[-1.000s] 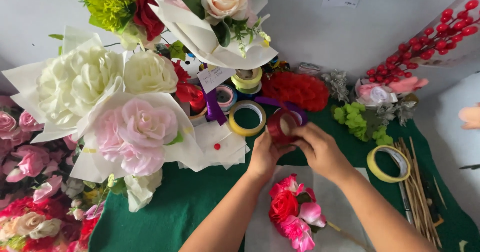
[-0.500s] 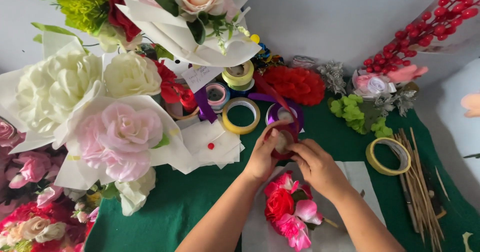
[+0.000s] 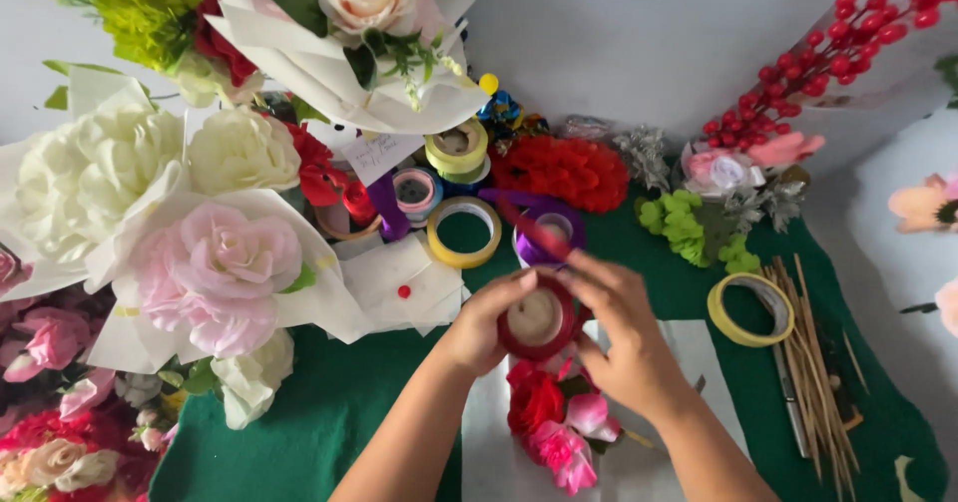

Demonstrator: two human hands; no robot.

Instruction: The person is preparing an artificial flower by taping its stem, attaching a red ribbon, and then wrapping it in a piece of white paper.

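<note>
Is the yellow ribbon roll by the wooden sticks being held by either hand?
No, the yellow ribbon roll lies alone on the green cloth; both hands hold a red ribbon roll.

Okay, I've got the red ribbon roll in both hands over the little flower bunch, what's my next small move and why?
Probably draw the loose end farther out with the right hand while the left hand steadies the red ribbon roll. Only a short red strip is free, and the flower bunch lies untied just below.
</note>
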